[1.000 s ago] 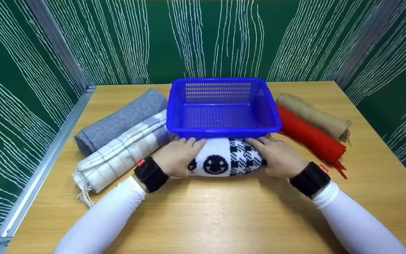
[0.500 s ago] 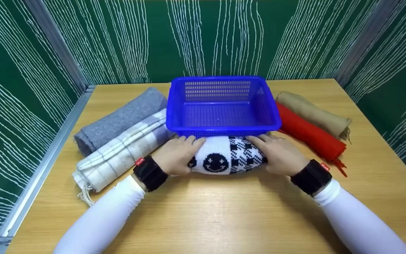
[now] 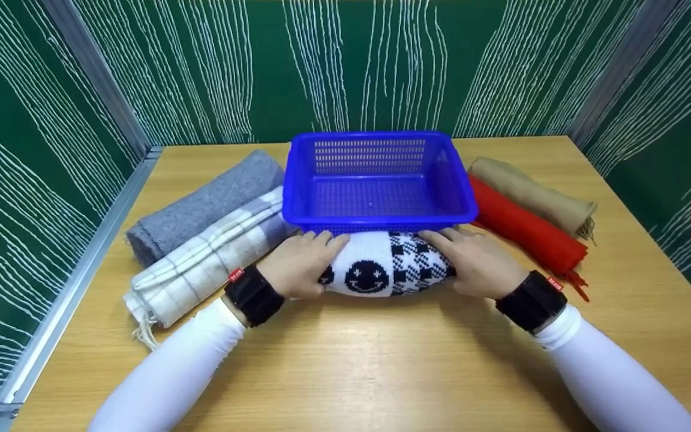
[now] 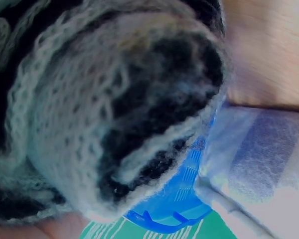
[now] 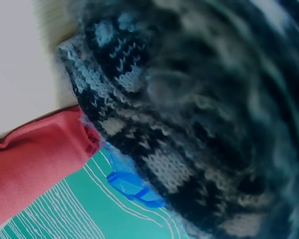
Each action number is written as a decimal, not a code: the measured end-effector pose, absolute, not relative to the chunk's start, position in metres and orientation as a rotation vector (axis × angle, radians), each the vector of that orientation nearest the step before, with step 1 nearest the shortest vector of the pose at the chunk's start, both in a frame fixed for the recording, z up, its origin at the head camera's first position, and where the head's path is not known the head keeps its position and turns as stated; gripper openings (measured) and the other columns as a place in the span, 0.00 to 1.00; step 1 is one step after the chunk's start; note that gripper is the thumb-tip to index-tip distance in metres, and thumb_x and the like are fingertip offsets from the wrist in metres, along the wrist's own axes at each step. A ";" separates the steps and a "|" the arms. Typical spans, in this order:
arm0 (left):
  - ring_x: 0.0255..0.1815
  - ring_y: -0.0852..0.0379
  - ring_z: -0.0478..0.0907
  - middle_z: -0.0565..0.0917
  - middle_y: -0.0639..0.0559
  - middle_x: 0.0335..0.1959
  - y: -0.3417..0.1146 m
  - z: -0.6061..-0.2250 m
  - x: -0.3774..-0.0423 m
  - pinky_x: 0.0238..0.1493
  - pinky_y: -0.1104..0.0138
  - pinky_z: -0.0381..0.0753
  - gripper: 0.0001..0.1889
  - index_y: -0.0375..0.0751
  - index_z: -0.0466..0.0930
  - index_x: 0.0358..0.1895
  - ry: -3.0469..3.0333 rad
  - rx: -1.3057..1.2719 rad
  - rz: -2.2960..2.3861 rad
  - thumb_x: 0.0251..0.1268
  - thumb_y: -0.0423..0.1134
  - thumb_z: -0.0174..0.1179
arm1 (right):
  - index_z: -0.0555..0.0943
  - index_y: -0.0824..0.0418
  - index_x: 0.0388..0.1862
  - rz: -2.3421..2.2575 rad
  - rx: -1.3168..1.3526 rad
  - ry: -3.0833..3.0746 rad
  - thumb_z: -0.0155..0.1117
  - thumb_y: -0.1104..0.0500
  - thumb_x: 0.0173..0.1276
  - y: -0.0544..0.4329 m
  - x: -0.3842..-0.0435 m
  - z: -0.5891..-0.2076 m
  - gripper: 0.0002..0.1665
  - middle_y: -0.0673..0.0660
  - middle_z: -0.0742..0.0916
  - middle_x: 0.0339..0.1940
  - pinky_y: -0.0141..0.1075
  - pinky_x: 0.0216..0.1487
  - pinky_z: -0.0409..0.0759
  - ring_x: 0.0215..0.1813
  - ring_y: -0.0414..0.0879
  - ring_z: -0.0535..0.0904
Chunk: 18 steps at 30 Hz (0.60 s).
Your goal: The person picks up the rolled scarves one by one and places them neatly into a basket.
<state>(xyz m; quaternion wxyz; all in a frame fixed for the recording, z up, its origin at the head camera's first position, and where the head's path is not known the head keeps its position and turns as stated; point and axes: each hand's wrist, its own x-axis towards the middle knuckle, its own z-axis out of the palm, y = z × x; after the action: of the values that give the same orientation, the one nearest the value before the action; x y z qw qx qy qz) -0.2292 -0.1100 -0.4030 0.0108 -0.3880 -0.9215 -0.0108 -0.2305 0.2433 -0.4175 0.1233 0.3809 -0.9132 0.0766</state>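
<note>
Your left hand (image 3: 297,265) and right hand (image 3: 482,265) grip opposite ends of a rolled black-and-white knit scarf (image 3: 388,265), just on the near side of a blue basket (image 3: 379,220), with plaid cloth (image 3: 210,255) left and red cloth (image 3: 528,228) right

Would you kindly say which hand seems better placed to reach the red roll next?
Likely the right hand: it is nearer, on the same side as the red roll. The left hand is at the opposite end of the smiley-patterned roll. Both grip it, so the right must first let go.
</note>
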 end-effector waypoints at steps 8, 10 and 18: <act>0.57 0.38 0.84 0.83 0.37 0.59 -0.111 -0.401 -0.228 0.61 0.46 0.87 0.52 0.37 0.63 0.81 -2.873 -1.220 -0.046 0.49 0.35 0.80 | 0.77 0.65 0.75 0.191 1.117 -2.646 0.82 0.71 0.43 0.242 -0.229 -0.414 0.54 0.67 0.89 0.58 0.61 0.62 0.86 0.58 0.66 0.88; 0.58 0.37 0.84 0.83 0.37 0.59 -0.112 -0.400 -0.227 0.62 0.46 0.86 0.52 0.37 0.63 0.81 -2.868 -1.226 -0.044 0.50 0.36 0.80 | 0.77 0.64 0.75 0.172 1.117 -2.640 0.82 0.70 0.43 0.241 -0.228 -0.412 0.54 0.67 0.90 0.56 0.61 0.63 0.86 0.57 0.66 0.88; 0.57 0.38 0.84 0.83 0.38 0.60 -0.114 -0.397 -0.227 0.62 0.47 0.86 0.52 0.36 0.63 0.82 -2.865 -1.231 -0.034 0.51 0.38 0.81 | 0.77 0.63 0.75 0.145 1.116 -2.656 0.78 0.72 0.42 0.240 -0.227 -0.407 0.54 0.65 0.90 0.57 0.60 0.64 0.86 0.57 0.65 0.88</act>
<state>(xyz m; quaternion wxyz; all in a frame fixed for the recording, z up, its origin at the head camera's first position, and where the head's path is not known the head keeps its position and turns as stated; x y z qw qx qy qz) -0.2271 -0.1142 -0.3968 0.0114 -0.3946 -0.9187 -0.0110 -0.2265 0.2403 -0.4068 0.1282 0.3836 -0.9132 0.0499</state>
